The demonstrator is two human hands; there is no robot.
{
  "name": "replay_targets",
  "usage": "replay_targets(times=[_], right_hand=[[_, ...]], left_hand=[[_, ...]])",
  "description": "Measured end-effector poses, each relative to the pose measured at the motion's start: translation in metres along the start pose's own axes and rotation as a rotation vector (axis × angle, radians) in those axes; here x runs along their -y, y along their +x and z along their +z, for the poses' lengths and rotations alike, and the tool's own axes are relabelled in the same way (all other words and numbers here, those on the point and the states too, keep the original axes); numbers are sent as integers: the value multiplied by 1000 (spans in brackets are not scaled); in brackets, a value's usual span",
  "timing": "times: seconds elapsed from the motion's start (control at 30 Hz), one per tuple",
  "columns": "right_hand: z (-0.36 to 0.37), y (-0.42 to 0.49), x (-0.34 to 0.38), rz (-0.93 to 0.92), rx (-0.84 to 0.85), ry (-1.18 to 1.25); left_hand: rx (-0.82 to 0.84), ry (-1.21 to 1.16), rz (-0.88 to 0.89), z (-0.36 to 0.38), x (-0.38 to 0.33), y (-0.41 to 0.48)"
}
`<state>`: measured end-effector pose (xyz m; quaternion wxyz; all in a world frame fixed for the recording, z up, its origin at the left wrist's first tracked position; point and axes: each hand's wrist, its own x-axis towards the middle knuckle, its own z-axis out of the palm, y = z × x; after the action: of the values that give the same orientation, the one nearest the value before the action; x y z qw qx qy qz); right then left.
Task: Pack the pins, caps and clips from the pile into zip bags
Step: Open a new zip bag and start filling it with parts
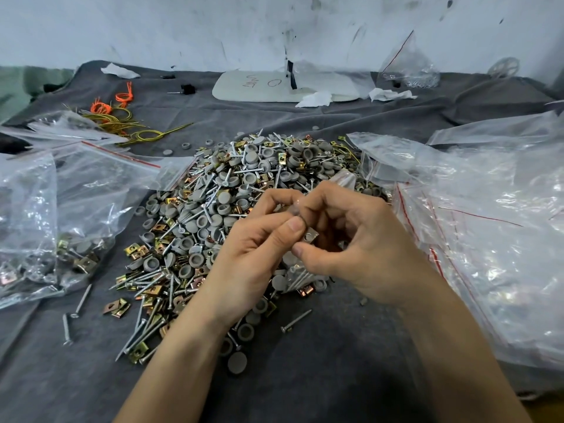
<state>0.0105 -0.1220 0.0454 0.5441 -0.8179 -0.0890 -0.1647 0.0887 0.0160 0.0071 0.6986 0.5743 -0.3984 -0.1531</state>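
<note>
A big pile point(244, 184) of grey round caps, silver screw pins and brass clips lies on the dark grey cloth. Over its near edge both my hands meet. My left hand point(259, 251) and my right hand point(345, 236) pinch the top of a small clear zip bag point(294, 270) that hangs between them with pins, a cap and clips inside. A brass clip point(312, 236) shows between my fingers. Most of the bag is hidden behind my hands.
Filled clear bags point(61, 227) lie at the left, and a heap of empty zip bags point(488, 227) lies at the right. Loose pins point(81, 303) and clips lie on the cloth point(320, 370) in front. Yellow and orange ties point(122, 117) and a white board point(283, 85) lie at the back.
</note>
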Motion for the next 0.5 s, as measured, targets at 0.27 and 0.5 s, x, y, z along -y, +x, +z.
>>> replay_targets(times=[0.27, 0.5], right_hand=[[-2, 1, -3, 16, 18, 105], [-7, 2, -11, 109, 27, 144]], left_hand=[[-55, 94, 42, 5, 4, 1], [-62, 332, 18, 11, 1, 4]])
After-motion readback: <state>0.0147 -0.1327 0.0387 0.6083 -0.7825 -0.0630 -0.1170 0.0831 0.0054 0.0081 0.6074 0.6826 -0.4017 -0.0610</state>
